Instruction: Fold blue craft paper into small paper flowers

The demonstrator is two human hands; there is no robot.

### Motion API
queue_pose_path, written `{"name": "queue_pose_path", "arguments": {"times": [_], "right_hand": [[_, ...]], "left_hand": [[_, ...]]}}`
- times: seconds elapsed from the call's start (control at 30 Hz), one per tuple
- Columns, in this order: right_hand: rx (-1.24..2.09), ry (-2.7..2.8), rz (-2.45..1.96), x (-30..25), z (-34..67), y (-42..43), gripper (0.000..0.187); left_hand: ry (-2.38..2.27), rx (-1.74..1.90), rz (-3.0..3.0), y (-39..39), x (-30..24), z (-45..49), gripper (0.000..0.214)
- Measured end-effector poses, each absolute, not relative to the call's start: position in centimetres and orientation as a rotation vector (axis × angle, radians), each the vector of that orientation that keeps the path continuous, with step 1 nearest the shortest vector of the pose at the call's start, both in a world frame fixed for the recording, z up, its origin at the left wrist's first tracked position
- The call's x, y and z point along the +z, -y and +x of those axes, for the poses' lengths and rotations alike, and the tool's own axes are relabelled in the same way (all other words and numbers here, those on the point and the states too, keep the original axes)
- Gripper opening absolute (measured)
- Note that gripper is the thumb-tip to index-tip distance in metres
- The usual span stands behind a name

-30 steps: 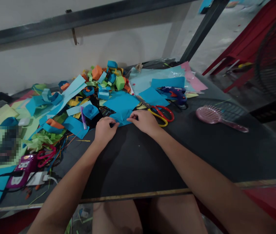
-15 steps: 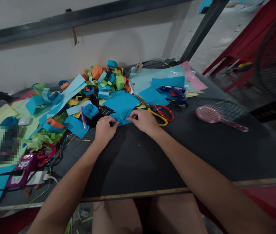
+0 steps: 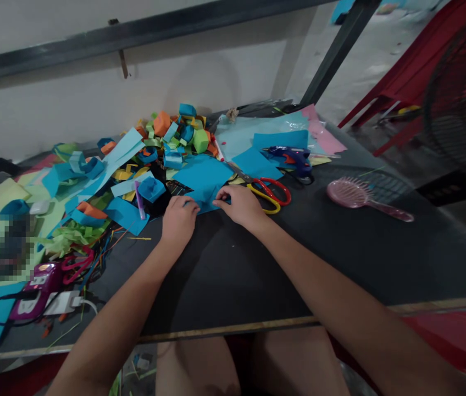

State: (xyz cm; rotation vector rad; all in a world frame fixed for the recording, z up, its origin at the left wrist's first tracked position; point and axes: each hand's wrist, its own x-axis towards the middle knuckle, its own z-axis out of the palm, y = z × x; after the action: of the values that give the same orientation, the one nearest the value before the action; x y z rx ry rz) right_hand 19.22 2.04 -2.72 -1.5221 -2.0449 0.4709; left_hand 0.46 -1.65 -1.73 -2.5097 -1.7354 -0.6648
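From where I stand, with the folded paper as the dial's centre and the wall at twelve, a glossy purple plastic device (image 3: 38,290) lies out at eight o'clock on the black tabletop (image 3: 233,286). A slim lilac pen (image 3: 139,201) lies at nine, and a heap of small folded paper shapes (image 3: 179,135) sits at eleven. The left hand (image 3: 179,223) is loosely curled, its fingertips at the paper's left end; I can't tell whether it grips. The creased bright-blue folded paper (image 3: 205,199) lies between both hands, its visible long axis running roughly nine to three; its ends are partly covered. The right hand (image 3: 239,204) is half closed, thumb and forefinger close together at the paper's right end, a firm pinch unclear. Red-and-yellow-handled scissors (image 3: 284,193) lie at three, blades toward eleven. A pink hairbrush (image 3: 348,193) rests farther out at three.
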Motion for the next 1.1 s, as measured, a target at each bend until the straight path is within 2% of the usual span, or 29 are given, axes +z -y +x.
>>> {"name": "queue_pose_path", "arguments": {"times": [0.13, 0.3, 0.67, 0.87, 1.1], "right_hand": [[0.432, 2.052, -1.489, -3.0, 19.1, -2.0, 0.009], [0.422, 2.061, -1.484, -3.2, 19.0, -2.0, 0.008], [0.346, 2.087, -1.502, -3.1, 19.1, -1.8, 0.01], [0.179, 2.165, -1.325, -2.6, 18.7, -1.2, 0.008], [0.27, 2.067, -1.382, -2.9, 17.5, -0.8, 0.017]], "left_hand": [[1.667, -0.185, -2.558, 3.8, -1.5, 2.0, 0.033], [1.764, -0.042, -2.41, 5.9, -2.3, 3.5, 0.049], [1.887, 0.069, -2.294, 6.3, -2.0, 4.0, 0.051], [1.856, 0.146, -2.362, 6.1, -1.2, 4.0, 0.053], [1.91, 0.243, -2.34, 6.0, -0.1, 4.5, 0.052]]}}
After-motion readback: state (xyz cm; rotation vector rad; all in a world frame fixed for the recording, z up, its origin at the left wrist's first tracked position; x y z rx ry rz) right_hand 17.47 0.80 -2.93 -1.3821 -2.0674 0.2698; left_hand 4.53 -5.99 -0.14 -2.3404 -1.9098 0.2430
